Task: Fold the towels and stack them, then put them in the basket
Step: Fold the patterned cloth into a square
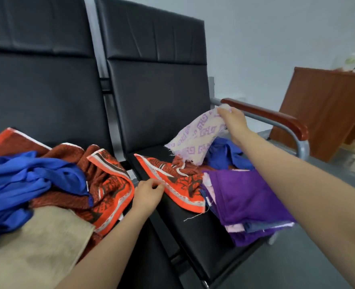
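Note:
My right hand [234, 119] grips a corner of a cream towel with a lilac pattern [195, 140] and holds it up above the right seat. My left hand [148, 193] pinches the edge of an orange and brown patterned towel [176, 182] that lies on the right seat. A folded stack topped by a purple towel [245, 197] sits at the right of that seat, with a blue cloth [224, 153] bunched behind it. On the left seat lie a second orange and brown towel [109, 184], a crumpled blue towel [26, 180] and a beige towel [41, 243]. No basket is in view.
The towels lie on two black padded seats [151, 90] joined in a row. A wooden armrest on a metal tube [276, 117] borders the right seat. A brown wooden cabinet [326, 109] stands at the far right on the grey floor.

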Action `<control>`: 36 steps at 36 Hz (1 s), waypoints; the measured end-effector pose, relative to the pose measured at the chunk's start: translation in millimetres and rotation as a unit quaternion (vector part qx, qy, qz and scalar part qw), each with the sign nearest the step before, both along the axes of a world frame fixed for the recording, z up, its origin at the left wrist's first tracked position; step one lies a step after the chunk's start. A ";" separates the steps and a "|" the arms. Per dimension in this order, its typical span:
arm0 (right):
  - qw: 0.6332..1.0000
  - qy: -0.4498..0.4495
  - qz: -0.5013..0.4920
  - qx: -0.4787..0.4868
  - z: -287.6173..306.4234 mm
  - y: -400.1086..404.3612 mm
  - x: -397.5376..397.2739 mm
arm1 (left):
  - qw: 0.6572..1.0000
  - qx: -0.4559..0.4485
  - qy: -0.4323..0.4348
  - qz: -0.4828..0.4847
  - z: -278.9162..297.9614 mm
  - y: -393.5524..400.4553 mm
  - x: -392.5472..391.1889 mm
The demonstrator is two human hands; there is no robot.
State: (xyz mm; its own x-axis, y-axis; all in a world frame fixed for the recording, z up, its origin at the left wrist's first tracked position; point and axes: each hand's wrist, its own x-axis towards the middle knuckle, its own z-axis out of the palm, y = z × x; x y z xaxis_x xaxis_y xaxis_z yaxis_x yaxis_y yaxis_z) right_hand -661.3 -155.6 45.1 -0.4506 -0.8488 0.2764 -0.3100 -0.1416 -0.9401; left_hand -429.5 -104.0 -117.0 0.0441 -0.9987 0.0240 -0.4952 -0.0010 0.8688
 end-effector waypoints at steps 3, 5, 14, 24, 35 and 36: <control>0.992 -0.102 0.066 -0.028 39.1 17.5 24.4 | 0.989 0.038 0.146 0.009 21.2 11.5 18.9; 0.982 -0.149 0.115 -0.032 61.5 33.4 43.7 | 0.984 0.028 0.178 0.014 37.8 23.0 38.6; 0.913 -0.263 0.311 -0.039 118.9 146.7 142.0 | 0.951 -0.100 0.284 0.067 157.7 82.5 141.9; 0.876 -0.271 0.398 0.021 71.5 217.7 252.7 | 0.954 -0.086 0.286 0.027 185.4 158.3 211.0; 0.868 -0.200 0.451 0.058 3.8 210.0 277.6 | 0.957 0.055 0.278 -0.063 93.4 208.2 247.9; 0.879 -0.187 0.436 0.055 -2.3 206.9 274.5 | 0.962 0.056 0.257 -0.075 91.3 210.7 256.6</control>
State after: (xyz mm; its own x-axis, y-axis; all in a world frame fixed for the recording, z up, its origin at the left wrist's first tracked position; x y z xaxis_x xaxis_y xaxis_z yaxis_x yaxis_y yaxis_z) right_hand -386.8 51.3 42.8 0.3420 -0.9288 0.1424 0.2047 -0.0742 -0.9760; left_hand -172.9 106.8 -25.7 -0.1229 -0.9899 -0.0704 -0.0012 -0.0708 0.9975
